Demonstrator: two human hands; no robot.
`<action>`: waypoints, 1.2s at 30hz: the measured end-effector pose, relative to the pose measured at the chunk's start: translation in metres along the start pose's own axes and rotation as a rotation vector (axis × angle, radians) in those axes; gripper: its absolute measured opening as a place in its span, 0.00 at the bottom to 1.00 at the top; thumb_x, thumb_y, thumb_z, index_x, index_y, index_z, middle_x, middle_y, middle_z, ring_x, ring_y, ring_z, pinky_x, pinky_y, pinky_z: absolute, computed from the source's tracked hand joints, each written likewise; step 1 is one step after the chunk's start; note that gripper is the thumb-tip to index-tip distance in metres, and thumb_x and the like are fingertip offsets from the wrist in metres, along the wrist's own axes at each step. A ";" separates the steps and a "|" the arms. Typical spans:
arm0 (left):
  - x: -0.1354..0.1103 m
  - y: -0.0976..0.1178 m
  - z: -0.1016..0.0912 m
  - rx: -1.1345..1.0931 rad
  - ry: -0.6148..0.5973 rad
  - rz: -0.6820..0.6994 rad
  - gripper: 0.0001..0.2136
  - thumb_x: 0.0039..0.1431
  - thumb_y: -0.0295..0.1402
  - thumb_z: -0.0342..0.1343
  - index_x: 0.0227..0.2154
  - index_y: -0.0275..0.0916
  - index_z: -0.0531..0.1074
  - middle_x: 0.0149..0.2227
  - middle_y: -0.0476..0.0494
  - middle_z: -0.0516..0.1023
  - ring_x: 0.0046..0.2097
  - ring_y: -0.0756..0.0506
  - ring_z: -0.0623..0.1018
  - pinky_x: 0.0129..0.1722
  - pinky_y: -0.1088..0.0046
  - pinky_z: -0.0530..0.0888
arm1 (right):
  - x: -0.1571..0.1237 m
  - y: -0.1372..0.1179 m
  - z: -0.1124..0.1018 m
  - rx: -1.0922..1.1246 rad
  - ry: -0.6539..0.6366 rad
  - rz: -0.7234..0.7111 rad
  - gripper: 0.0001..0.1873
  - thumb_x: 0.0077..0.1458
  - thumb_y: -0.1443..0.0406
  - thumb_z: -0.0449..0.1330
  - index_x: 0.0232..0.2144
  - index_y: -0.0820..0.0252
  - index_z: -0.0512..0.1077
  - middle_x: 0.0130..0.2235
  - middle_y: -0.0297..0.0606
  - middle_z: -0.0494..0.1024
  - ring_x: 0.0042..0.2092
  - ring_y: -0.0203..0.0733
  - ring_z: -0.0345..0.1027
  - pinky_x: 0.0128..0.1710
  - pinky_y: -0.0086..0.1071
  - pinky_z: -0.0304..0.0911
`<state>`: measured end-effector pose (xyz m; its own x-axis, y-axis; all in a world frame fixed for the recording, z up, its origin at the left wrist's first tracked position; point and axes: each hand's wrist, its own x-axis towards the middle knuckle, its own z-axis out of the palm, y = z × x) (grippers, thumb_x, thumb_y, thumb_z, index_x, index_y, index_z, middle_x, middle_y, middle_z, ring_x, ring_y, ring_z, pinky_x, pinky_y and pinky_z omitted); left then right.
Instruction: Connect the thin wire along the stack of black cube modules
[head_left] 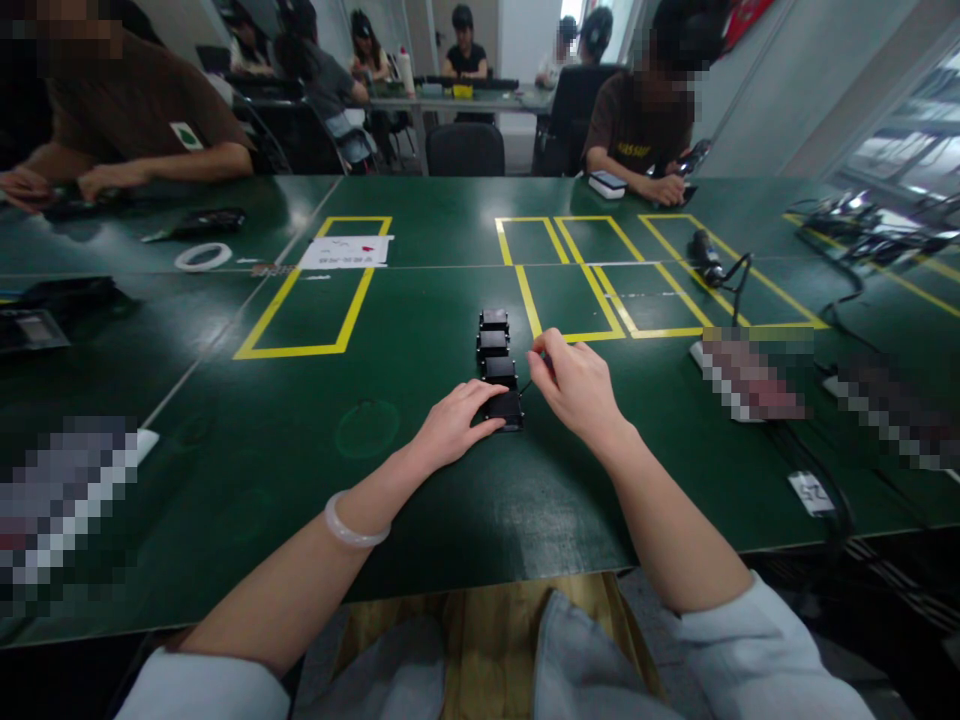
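Note:
Several small black box-shaped parts stand in a line on the green table, running away from me; the far one [494, 320] and the nearest black block [505, 408] mark its ends. Small light points show at their sides. My left hand [456, 422] steadies the nearest block, its thumb at the near edge and its fingers at the far edge. To the right, my right hand [577, 385] is closed in a pinch on a thin dark rod [526, 388]. The rod's tip points at the right side of that block. My fingers hide the rod's other end.
Yellow tape rectangles [292, 351] mark the green table [450, 520]. A paper sheet [345, 252] and a white tape ring [203, 257] lie farther left. Cables and a dark device [705, 257] are at right. Co-workers sit across the table, one [637, 125] at far right.

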<state>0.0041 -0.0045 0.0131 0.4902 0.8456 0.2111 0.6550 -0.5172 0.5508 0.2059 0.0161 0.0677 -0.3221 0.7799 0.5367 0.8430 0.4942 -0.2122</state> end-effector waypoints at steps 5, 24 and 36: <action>0.000 -0.001 0.001 0.014 -0.005 0.000 0.19 0.62 0.38 0.52 0.55 0.44 0.64 0.51 0.43 0.71 0.53 0.41 0.70 0.53 0.63 0.68 | 0.000 0.001 0.001 -0.002 -0.001 0.009 0.13 0.63 0.59 0.45 0.34 0.58 0.65 0.26 0.34 0.72 0.26 0.36 0.61 0.33 0.30 0.52; 0.001 0.000 0.001 0.011 -0.005 -0.003 0.19 0.61 0.37 0.52 0.55 0.44 0.65 0.51 0.43 0.71 0.52 0.41 0.70 0.52 0.62 0.68 | 0.000 0.000 0.002 0.004 0.019 0.020 0.09 0.61 0.64 0.46 0.36 0.57 0.65 0.25 0.33 0.71 0.26 0.36 0.61 0.32 0.30 0.52; 0.000 -0.001 0.001 0.009 -0.005 0.002 0.19 0.61 0.37 0.52 0.55 0.44 0.64 0.52 0.42 0.71 0.53 0.41 0.70 0.52 0.62 0.68 | 0.001 0.001 0.003 0.002 0.005 0.019 0.12 0.63 0.62 0.44 0.36 0.58 0.66 0.26 0.34 0.73 0.26 0.36 0.61 0.32 0.31 0.52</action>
<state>0.0045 -0.0041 0.0120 0.4944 0.8439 0.2083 0.6592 -0.5202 0.5430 0.2057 0.0182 0.0655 -0.3041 0.7868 0.5370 0.8479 0.4806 -0.2240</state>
